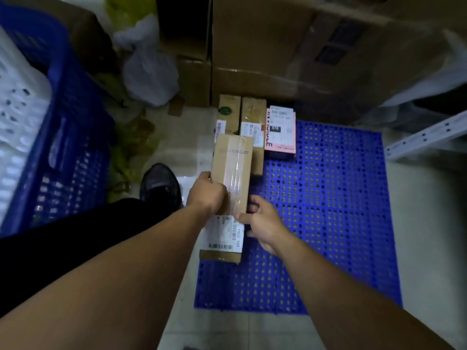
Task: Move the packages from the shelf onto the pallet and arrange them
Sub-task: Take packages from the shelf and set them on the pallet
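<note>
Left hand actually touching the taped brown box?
Touching. Head view: the left hand wraps over the taped brown box, thumb on its left edge, with no gap visible.

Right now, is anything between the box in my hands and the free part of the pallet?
Directly under the held box a labelled box lies on the pallet, at its left edge. Nothing visible blocks the bare grid to its right.
</note>
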